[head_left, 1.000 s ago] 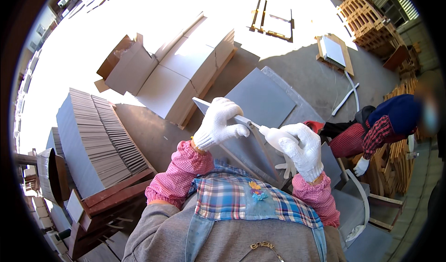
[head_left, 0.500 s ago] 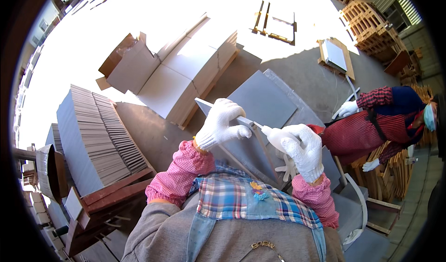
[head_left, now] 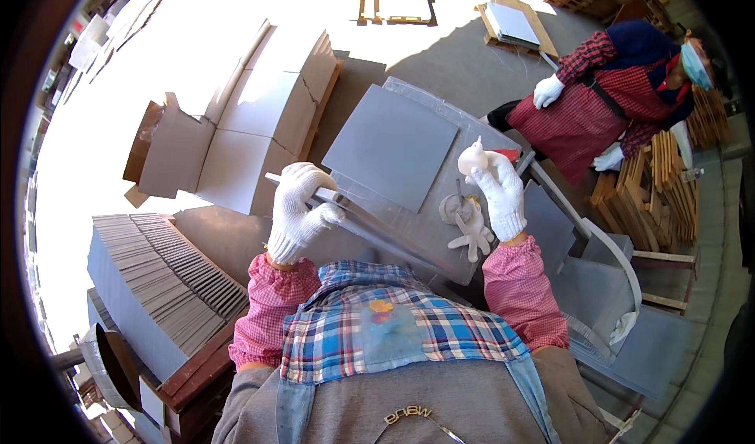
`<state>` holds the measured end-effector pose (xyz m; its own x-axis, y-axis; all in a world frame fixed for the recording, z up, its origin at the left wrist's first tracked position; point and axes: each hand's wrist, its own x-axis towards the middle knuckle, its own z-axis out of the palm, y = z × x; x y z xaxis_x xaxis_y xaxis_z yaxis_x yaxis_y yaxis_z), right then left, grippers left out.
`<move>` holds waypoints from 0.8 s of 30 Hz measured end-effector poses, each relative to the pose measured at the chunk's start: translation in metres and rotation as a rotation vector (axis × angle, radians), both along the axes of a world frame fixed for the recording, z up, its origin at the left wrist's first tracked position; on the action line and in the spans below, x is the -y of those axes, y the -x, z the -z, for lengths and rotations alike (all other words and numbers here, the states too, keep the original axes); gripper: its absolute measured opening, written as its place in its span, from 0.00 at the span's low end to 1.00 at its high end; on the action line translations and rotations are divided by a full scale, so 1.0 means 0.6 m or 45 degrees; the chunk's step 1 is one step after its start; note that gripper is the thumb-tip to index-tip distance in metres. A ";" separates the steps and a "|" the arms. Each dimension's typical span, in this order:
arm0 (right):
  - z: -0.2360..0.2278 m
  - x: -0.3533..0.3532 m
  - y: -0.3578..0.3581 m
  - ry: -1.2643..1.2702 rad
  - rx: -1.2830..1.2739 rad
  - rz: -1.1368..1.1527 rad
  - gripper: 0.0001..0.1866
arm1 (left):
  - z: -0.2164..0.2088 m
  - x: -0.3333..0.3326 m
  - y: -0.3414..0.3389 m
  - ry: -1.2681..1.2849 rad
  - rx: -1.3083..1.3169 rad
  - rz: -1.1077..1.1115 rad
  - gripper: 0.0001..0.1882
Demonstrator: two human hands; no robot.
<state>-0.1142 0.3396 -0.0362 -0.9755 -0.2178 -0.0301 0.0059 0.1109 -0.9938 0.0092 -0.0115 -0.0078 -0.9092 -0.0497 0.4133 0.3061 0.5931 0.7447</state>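
Observation:
My left hand, in a white knit glove, is closed round the edge of a thin grey panel, tilted and seen almost edge-on along the near side of the worktable. In my gloved right hand is a white squeeze bottle, its nozzle pointing away from me, held over the table's right side. A flat grey square panel lies on the table between and beyond my hands. Beside my right hand lie a spare white glove and a small roundish item whose kind I cannot tell.
A co-worker in a red checked apron and white gloves stands at the right. Far left are stacked white boxes and an open carton. Grey panels stand in a row at the left. Wooden pallets lie at the right.
My right hand has drawn the bottle away from the panel edge, its nozzle swinging from leftward to away from me. The panel in my left hand is tilted more edge-on.

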 end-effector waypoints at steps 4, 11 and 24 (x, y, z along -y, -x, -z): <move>0.165 -0.102 0.044 -0.450 -0.287 0.282 0.16 | 0.000 -0.019 -0.003 0.004 -0.032 -0.074 0.40; 0.361 -0.181 0.065 -0.772 -0.168 0.435 0.16 | 0.001 -0.024 -0.022 0.034 0.066 -0.128 0.43; 0.483 -0.233 0.061 -0.966 -0.012 0.339 0.20 | 0.003 -0.074 -0.011 0.119 0.028 -0.079 0.41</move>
<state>-0.1510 0.4795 -0.3262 -0.9928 0.0985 -0.0685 0.1193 0.7521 -0.6482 0.0157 0.0328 -0.0096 -0.9145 -0.0681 0.3989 0.2510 0.6777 0.6912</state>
